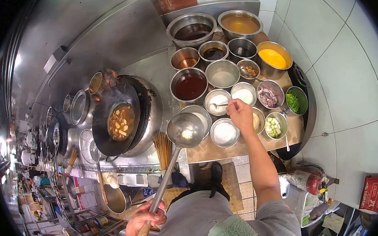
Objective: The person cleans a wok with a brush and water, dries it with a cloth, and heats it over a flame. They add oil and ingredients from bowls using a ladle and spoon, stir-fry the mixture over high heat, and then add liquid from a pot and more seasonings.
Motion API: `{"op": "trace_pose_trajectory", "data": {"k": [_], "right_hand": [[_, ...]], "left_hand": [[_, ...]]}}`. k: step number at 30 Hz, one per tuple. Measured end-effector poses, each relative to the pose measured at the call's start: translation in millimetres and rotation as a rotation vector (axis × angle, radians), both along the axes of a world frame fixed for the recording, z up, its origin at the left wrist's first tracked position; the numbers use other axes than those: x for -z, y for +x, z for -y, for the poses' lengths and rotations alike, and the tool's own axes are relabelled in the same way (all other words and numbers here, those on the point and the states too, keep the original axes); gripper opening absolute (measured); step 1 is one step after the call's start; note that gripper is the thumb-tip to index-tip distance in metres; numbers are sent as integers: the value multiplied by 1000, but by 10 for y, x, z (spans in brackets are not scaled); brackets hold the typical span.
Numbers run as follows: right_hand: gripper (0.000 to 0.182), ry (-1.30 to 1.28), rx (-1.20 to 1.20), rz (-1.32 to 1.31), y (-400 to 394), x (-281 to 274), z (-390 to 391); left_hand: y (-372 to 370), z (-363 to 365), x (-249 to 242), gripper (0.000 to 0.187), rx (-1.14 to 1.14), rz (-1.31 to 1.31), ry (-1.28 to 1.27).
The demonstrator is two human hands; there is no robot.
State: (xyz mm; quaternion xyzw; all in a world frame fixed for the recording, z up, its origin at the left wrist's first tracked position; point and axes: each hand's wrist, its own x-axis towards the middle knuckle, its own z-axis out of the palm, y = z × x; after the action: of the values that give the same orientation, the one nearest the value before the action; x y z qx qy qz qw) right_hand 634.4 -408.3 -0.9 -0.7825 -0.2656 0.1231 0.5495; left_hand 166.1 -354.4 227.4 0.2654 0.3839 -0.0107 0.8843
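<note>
My left hand (pixel 146 216) is closed around the handle of a long ladle (pixel 179 138), whose bowl holds a little pale seasoning. The ladle's bowl hangs over the near left edge of the bowls. Above the seasoning bowls, my right hand (pixel 240 115) pinches the handle of a small spoon (pixel 219 105). That spoon's tip is over a metal bowl of white powder (pixel 217 98). A second bowl of white powder (pixel 224 133) sits just below my right hand. To the left, a black wok (pixel 129 95) tilts on the stove with brown sauce and pale sliced pieces (pixel 121 122) in it.
Flames (pixel 111 77) rise behind the wok. A bamboo brush (pixel 162 147) stands by the counter edge. Bowls of dark red sauce (pixel 189 85), yellow liquid (pixel 273 58), sliced meat (pixel 269 95), green strips (pixel 296 100) and green cubes (pixel 274 127) crowd the board.
</note>
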Motion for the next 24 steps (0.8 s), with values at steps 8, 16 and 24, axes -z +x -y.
{"op": "trace_pose_trajectory", "data": {"k": [8, 16, 24], "right_hand": [[21, 156, 87, -293, -123, -163, -14], [22, 174, 56, -260, -371, -82, 157], [22, 237, 60, -238, -546, 67, 334]], "left_hand": [[-4, -20, 5, 38, 14, 7, 4], [-39, -12, 24, 37, 22, 13, -6], [-62, -29, 69, 39, 27, 32, -9]]}}
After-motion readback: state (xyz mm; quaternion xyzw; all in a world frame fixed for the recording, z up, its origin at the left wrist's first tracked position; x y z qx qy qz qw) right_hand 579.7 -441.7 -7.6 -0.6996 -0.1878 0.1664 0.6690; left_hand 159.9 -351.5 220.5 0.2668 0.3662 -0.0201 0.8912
